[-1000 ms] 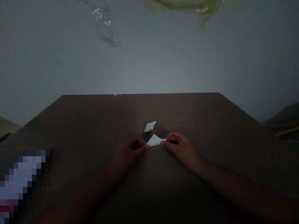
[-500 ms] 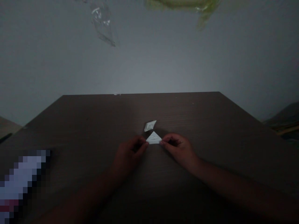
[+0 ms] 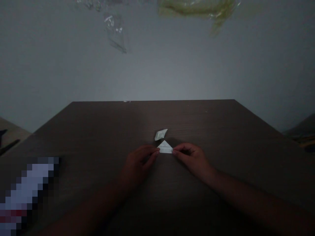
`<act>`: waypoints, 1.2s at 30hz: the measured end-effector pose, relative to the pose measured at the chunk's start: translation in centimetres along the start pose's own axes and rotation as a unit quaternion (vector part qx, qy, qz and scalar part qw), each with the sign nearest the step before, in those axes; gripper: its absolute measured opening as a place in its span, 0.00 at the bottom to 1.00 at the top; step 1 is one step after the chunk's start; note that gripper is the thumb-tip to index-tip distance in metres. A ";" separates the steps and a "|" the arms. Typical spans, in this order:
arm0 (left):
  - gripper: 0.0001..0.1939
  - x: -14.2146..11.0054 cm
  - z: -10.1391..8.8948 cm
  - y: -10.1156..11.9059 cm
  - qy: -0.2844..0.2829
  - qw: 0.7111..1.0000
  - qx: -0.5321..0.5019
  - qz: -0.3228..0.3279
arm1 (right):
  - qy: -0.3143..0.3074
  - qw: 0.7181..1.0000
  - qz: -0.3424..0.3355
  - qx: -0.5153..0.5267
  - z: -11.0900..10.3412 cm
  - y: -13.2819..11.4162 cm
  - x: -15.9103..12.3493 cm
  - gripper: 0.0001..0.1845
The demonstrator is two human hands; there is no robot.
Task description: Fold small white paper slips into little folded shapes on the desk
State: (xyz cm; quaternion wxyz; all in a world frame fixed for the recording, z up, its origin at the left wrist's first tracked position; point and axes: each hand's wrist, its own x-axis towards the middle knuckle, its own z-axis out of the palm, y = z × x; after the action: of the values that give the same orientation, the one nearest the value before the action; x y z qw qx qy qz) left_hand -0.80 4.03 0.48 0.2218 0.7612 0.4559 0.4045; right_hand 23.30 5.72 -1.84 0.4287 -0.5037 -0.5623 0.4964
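A small triangle of folded white paper (image 3: 165, 147), marked with lines, is held between my hands with its peak pointing away from me. My left hand (image 3: 138, 162) pinches its left corner between thumb and fingers. At the right corner, my right hand (image 3: 193, 158) pinches it the same way. Just beyond the triangle lies a second folded piece of paper (image 3: 161, 134), slanted and four-sided, touched by neither hand.
The dark wooden table (image 3: 103, 124) runs back to a pale wall (image 3: 157, 68). A blurred-out flat object (image 3: 29, 188) lies at the left. Clear plastic (image 3: 116, 34) and yellowish tape (image 3: 194, 9) are on the wall. Dark items (image 3: 10, 146) show beyond the left edge.
The whole view has shifted slightly, moving things right and down. My left fingers have straightened a little along the triangle's corner; both hands still pinch the paper.
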 end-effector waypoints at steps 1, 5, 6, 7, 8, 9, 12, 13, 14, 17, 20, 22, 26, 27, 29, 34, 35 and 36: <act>0.11 -0.1 0.1 -0.2 0.006 1.000 -0.006 0.005 | -0.005 1.000 -0.003 -0.002 -0.1 0.1 0.1 0.12; 0.10 -0.3 0.3 -0.8 0.006 1.000 -0.018 0.004 | -0.027 0.999 -0.012 -0.017 -0.5 0.6 0.4 0.11; 0.10 -0.4 0.3 -0.7 0.001 1.000 -0.017 -0.001 | -0.035 0.999 -0.012 -0.016 -0.6 0.7 0.5 0.13; 0.10 -0.4 0.3 -0.6 -0.003 1.000 -0.015 -0.010 | -0.046 0.999 -0.010 -0.015 -0.7 0.7 0.5 0.14; 0.11 -0.5 0.2 -0.5 -0.006 1.000 -0.012 -0.024 | -0.058 0.998 -0.011 -0.017 -0.8 0.7 0.5 0.15; 0.12 -0.5 0.1 -0.3 -0.008 0.999 -0.008 -0.040 | -0.071 0.997 -0.015 -0.025 -0.9 0.6 0.5 0.15; 0.13 -0.4 -0.2 0.1 -0.016 0.997 0.003 -0.076 | -0.096 0.992 -0.047 -0.073 -1.1 0.0 0.2 0.08; 0.13 -0.3 -0.2 0.1 -0.026 0.996 0.004 -0.081 | -0.094 0.989 -0.065 -0.091 -1.2 -0.2 0.2 0.06; 0.11 -0.2 -0.3 0.1 -0.039 0.996 0.004 -0.080 | -0.092 0.986 -0.083 -0.109 -1.3 -0.4 0.1 0.05; 0.09 0.1 -0.5 -0.1 -0.072 0.995 0.008 -0.066 | -0.090 0.973 -0.143 -0.157 -1.4 -1.0 0.0 0.05; 0.08 0.3 -0.6 -0.3 -0.088 0.995 0.022 -0.038 | -0.100 0.961 -0.184 -0.182 -1.4 -1.3 0.0 0.07; 0.08 0.4 -0.6 -0.3 -0.106 0.994 0.025 -0.029 | -0.107 0.958 -0.191 -0.185 -1.4 -1.4 0.0 0.06; 0.08 0.3 -0.5 -0.3 -0.135 0.990 0.025 -0.039 | -0.108 0.958 -0.188 -0.189 -1.4 -1.5 0.1 0.06; 0.09 0.3 -0.5 -0.3 -0.139 0.989 0.025 -0.043 | -0.107 0.958 -0.187 -0.189 -1.4 -1.5 0.1 0.06; 0.09 0.3 -0.5 -0.2 -0.145 0.988 0.019 -0.056 | -0.108 0.959 -0.181 -0.189 -1.5 -1.6 0.0 0.06; 0.08 0.5 -0.7 0.6 -0.152 0.984 -0.005 -0.097 | -0.113 0.961 -0.178 -0.179 -1.4 -1.7 0.0 0.07; 0.08 0.6 -0.7 0.7 -0.151 0.983 -0.012 -0.106 | -0.112 0.962 -0.177 -0.174 -1.4 -1.6 0.0 0.07; 0.08 0.6 -0.7 0.8 -0.151 0.981 -0.019 -0.117 | -0.111 0.964 -0.172 -0.168 -1.3 -1.6 0.0 0.07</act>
State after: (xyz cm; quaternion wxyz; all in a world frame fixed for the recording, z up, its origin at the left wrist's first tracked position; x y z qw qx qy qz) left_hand -0.80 4.17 1.73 0.3477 0.7508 0.4952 0.2648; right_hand 24.39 5.90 -0.09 0.3516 -0.4058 -0.7597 0.3667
